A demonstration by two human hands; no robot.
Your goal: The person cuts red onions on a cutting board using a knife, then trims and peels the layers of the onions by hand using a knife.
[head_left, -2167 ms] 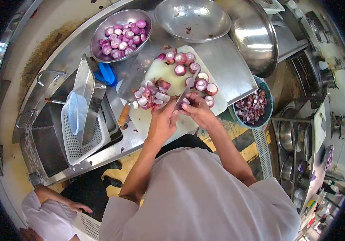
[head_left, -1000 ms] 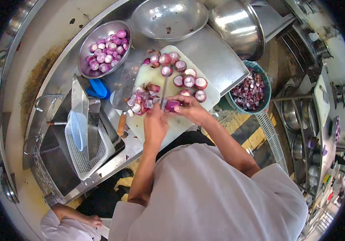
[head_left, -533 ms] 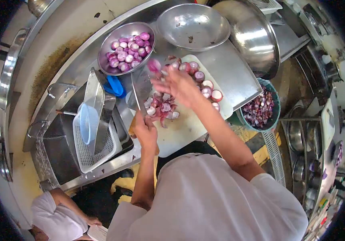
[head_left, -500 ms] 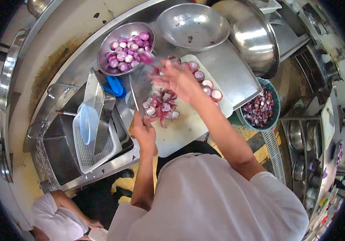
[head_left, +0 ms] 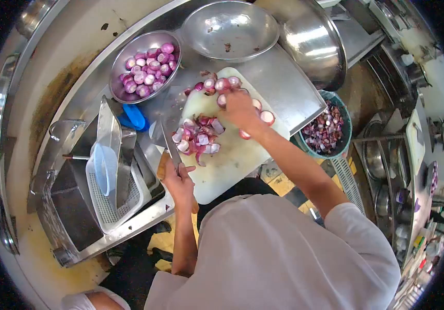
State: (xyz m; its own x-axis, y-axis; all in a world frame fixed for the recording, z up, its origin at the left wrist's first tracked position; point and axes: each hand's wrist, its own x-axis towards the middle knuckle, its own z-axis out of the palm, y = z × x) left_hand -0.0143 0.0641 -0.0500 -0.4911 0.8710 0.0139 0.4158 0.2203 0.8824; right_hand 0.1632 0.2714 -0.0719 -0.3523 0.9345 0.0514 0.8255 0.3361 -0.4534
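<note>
My left hand (head_left: 178, 183) is closed around a knife (head_left: 171, 146), its blade pointing away from me by the left edge of the white cutting board (head_left: 217, 178). Over the board's far side, my right hand (head_left: 239, 109) has its fingers curled down at a red onion (head_left: 222, 100); the fingertips are partly hidden. More trimmed red onions (head_left: 267, 118) sit around that hand. Onion skins and cut ends (head_left: 201, 137) lie heaped between my two hands. Peeled red onions fill part of a metal bowl (head_left: 119, 61) at the far left.
A wide metal bowl (head_left: 206, 36) with a few scraps stands behind the board, beside a big metal pot (head_left: 315, 46). A teal tub (head_left: 347, 135) of onion scraps is at right. The sink on the left holds a white basket (head_left: 118, 212). Another person's sleeve (head_left: 80, 302) shows bottom left.
A blurred onion in the air near the bowl is no longer there. My right hand, open before, has dropped onto the onions on the board. The left hand keeps the knife; the view has shifted.
</note>
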